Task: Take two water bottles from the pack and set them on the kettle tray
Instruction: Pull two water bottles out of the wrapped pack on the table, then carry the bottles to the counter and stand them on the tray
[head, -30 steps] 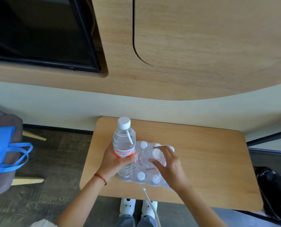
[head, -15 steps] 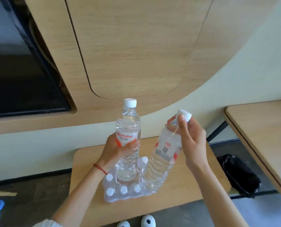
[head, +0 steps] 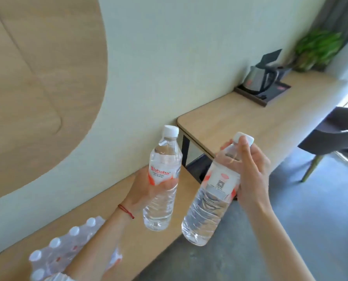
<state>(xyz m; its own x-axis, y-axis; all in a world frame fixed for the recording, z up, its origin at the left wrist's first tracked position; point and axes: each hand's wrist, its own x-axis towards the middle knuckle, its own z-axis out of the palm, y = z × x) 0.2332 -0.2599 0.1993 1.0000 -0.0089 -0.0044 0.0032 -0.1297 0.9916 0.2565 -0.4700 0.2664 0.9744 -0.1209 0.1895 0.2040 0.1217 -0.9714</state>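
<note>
a long desk (head: pixel 240 118) is seen along the wall, its near rounded corner just behind the raised bottles, with open grey floor (head: pixel 290 230) to the right. at its far end the kettle tray (head: pixel 256 98) is found, a kettle (head: pixel 256 80) standing on it. the low table (head: pixel 181 216) edge runs below the hands; the pack (head: pixel 67 248) is left on it. the left bottle (head: pixel 161 185) is wrapped at its label by the left hand (head: pixel 142 191). the right bottle (head: pixel 211 199), tilted, is clasped by the right hand (head: pixel 252 175), fingers (head: pixel 243 151) curled near the cap.
</note>
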